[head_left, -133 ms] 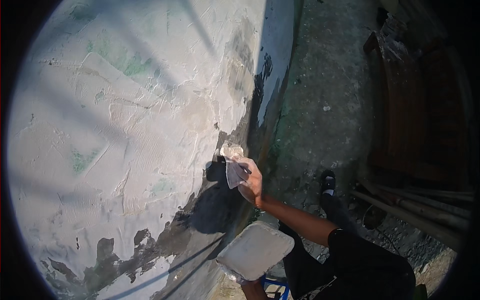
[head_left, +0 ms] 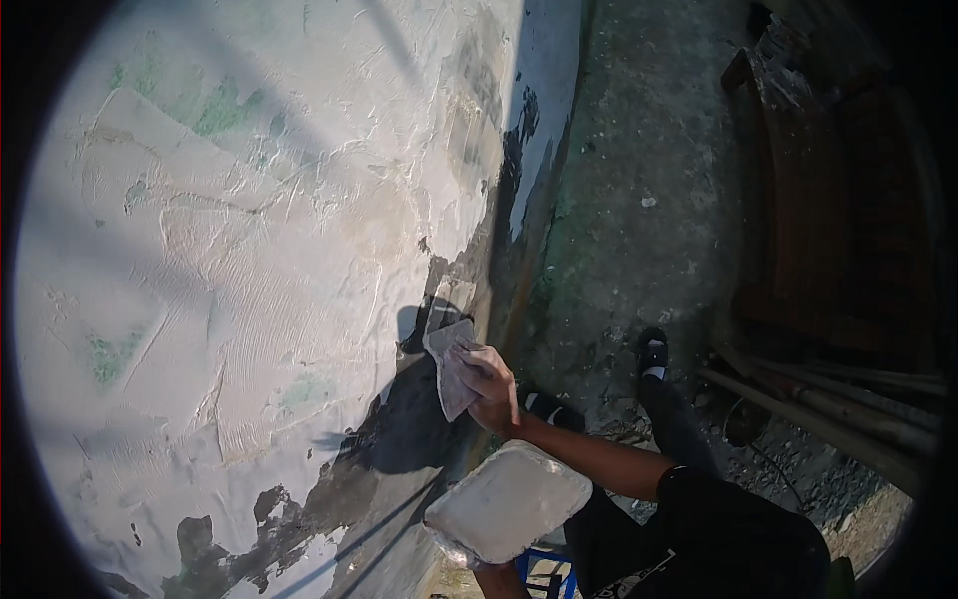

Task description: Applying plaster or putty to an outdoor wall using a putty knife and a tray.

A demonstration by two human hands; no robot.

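My right hand [head_left: 486, 387] grips a wide, plaster-coated putty knife [head_left: 449, 369], its blade against the dark strip low on the wall [head_left: 299, 240]. A short smear of fresh plaster [head_left: 456, 295] lies just beyond the blade. Below and to the right, my left hand [head_left: 499, 581] holds up a rectangular plaster board [head_left: 514, 499] from underneath; its fingers are hidden. Pale plaster coats the board's flat top and edges. Most of the wall carries uneven white plaster with greenish patches, and bare dark grey shows along its lower edge.
A concrete path [head_left: 649, 200] runs beside the wall. My shoe [head_left: 653, 349] rests on it. Farther right stand a dark wooden bench [head_left: 798, 200] and several long poles [head_left: 828, 404]. A blue stool [head_left: 547, 569] is partly visible below the board.
My right hand has drawn the putty knife down toward me, uncovering the plaster smear beyond it. The board has shifted only slightly, and the view has moved a little.
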